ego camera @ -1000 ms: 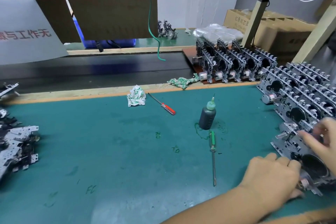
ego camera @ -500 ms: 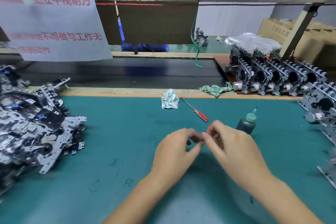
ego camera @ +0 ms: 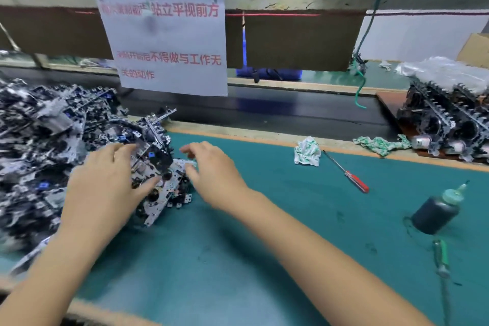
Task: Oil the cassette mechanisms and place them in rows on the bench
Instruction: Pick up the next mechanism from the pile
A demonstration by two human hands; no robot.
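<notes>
The mechanism [ego camera: 158, 180] lies at the near right edge of the pile [ego camera: 39, 140], on the green mat [ego camera: 264, 233]. It is a flat metal plate with small black parts and little tabs sticking out. It looks stiff and fairly light, but the edges look thin and sharp, and the tiny parts could bend or catch on other pieces in the pile. A good place to hold it is by the two long edges of the plate, not by the small parts in the middle. The left hand [ego camera: 105, 180] rests on top of it, with the fingers and thumb curled around its near side, so it seems to be gripping it. The right hand [ego camera: 211, 167] is just right of the mechanism, fingers loosely bent, and its tips touch or almost touch the white end; I cannot tell if it holds anything. Far right of the pile stands the oil bottle [ego camera: 436, 209], with a green tool [ego camera: 442, 257] just in front of it. A red screwdriver [ego camera: 346, 172] and a rag [ego camera: 307, 152] lie between the pile and the bottle. The rows [ego camera: 444, 124] of finished pieces sit at the far right.
</notes>
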